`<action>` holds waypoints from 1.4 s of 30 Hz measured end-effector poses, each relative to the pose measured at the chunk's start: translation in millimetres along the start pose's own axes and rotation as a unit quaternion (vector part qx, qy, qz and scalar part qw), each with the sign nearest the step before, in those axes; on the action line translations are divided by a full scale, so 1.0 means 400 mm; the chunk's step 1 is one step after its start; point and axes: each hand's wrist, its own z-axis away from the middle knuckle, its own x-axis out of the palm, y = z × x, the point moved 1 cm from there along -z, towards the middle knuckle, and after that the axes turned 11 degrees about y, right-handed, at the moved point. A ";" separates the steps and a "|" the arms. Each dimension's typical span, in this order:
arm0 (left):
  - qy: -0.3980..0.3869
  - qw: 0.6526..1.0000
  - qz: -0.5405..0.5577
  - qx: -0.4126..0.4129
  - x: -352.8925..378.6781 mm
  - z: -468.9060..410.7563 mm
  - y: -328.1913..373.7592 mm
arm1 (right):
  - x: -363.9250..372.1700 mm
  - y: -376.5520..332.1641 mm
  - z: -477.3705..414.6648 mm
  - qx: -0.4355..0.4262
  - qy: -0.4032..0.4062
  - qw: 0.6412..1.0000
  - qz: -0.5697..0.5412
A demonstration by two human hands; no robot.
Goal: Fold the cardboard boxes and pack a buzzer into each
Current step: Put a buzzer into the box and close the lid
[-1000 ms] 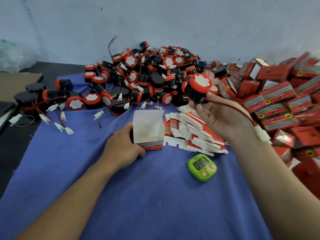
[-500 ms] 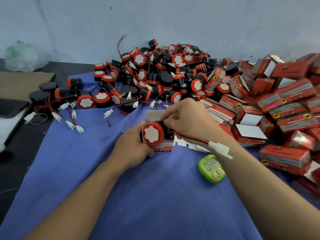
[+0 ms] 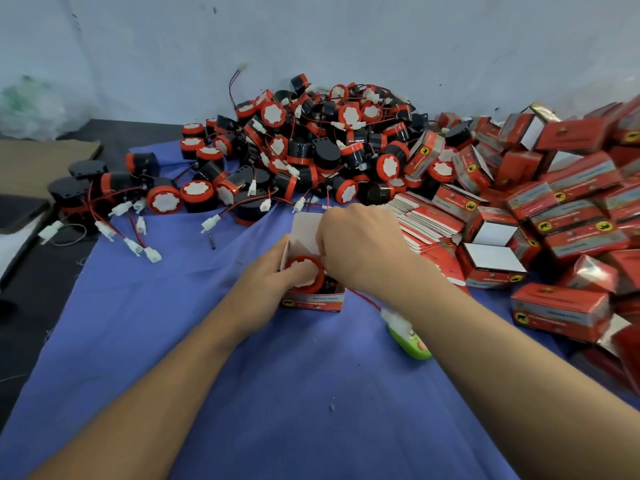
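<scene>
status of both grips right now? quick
Left grip: closed round the open cardboard box, thumb on the buzzer.
Right grip: fingers curled on the buzzer, which sits partly in the box.

A: What do we show of ourselves here?
B: Two bare hands, our left hand and our right hand, each on a bare forearm.
A: How much arm do we see?
B: Our left forearm is uncovered down to the lower left corner. Our right forearm, uncovered too, looms broader at the lower right edge.
A: Any finer detail?
B: Knuckle ridges across the right one's back; our nails are too blurred to tell.
</scene>
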 end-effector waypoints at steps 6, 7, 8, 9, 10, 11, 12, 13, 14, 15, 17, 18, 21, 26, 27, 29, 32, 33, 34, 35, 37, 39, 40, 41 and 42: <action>0.112 0.989 -0.092 -0.015 0.026 -0.002 -0.006 | -0.054 0.080 0.058 0.173 0.030 0.941 -0.289; 0.128 0.987 -0.100 -0.015 0.028 -0.002 -0.006 | -0.063 0.104 0.083 0.182 0.008 0.944 -0.274; 0.143 0.984 -0.104 -0.013 0.028 -0.003 -0.009 | -0.065 0.122 0.109 0.182 -0.045 0.954 -0.235; 0.157 0.982 -0.107 -0.009 0.029 -0.004 -0.010 | -0.065 0.131 0.134 0.177 -0.109 0.960 -0.185; 0.167 0.980 -0.110 -0.006 0.031 -0.005 -0.010 | -0.063 0.133 0.157 0.169 -0.166 0.961 -0.146; 0.174 0.978 -0.112 -0.002 0.033 -0.007 -0.011 | -0.060 0.130 0.175 0.160 -0.201 0.957 -0.135; 0.180 0.977 -0.112 0.000 0.035 -0.007 -0.011 | -0.061 0.125 0.185 0.156 -0.212 0.953 -0.147; 0.183 0.977 -0.111 0.002 0.037 -0.007 -0.011 | -0.068 0.122 0.187 0.156 -0.194 0.954 -0.167; 0.183 0.977 -0.109 0.001 0.039 -0.006 -0.009 | -0.079 0.122 0.184 0.162 -0.157 0.957 -0.182; 0.181 0.978 -0.105 0.001 0.040 -0.005 -0.008 | -0.093 0.123 0.178 0.173 -0.105 0.959 -0.198; 0.178 0.979 -0.099 0.002 0.041 -0.006 -0.011 | -0.117 0.119 0.162 0.178 0.003 0.955 -0.239; 0.179 0.979 -0.096 0.000 0.040 -0.006 -0.014 | -0.123 0.109 0.152 0.165 0.037 0.951 -0.259; 0.182 0.979 -0.087 0.000 0.043 -0.008 -0.021 | -0.112 0.051 0.123 0.112 0.072 0.947 -0.294; 0.164 0.983 -0.087 -0.008 0.047 -0.017 -0.032 | -0.041 -0.001 0.081 -0.033 0.045 0.995 -0.081; 0.158 0.984 -0.086 -0.004 0.046 -0.017 -0.034 | -0.033 -0.003 0.078 -0.052 0.026 0.997 -0.048; 0.153 0.984 -0.087 0.004 0.042 -0.015 -0.033 | -0.024 -0.005 0.075 -0.077 -0.013 0.997 -0.009; 0.163 0.982 -0.096 0.005 0.041 -0.013 -0.028 | -0.025 -0.013 0.070 -0.115 -0.029 0.992 0.039; 0.167 0.981 -0.095 0.003 0.041 -0.013 -0.028 | -0.027 -0.013 0.067 -0.131 -0.035 0.990 0.048; 0.169 0.981 -0.096 0.001 0.043 -0.012 -0.028 | -0.027 -0.013 0.061 -0.142 -0.046 0.987 0.057; 0.170 0.981 -0.097 -0.002 0.044 -0.011 -0.029 | -0.029 -0.012 0.054 -0.148 -0.064 0.985 0.064; 0.168 0.980 -0.102 -0.007 0.046 -0.010 -0.030 | -0.042 -0.010 0.036 -0.181 -0.137 0.970 0.085; 0.165 0.980 -0.108 -0.013 0.046 -0.010 -0.029 | -0.055 0.004 0.011 -0.196 -0.253 0.944 0.081; 0.164 0.980 -0.109 -0.016 0.045 -0.011 -0.027 | -0.058 0.011 -0.002 -0.185 -0.295 0.936 0.055; 0.163 0.981 -0.107 -0.016 0.044 -0.012 -0.025 | -0.064 0.014 -0.010 -0.166 -0.306 0.937 0.015; 0.159 0.982 -0.104 -0.014 0.042 -0.013 -0.024 | -0.058 0.017 -0.017 -0.157 -0.284 0.946 -0.009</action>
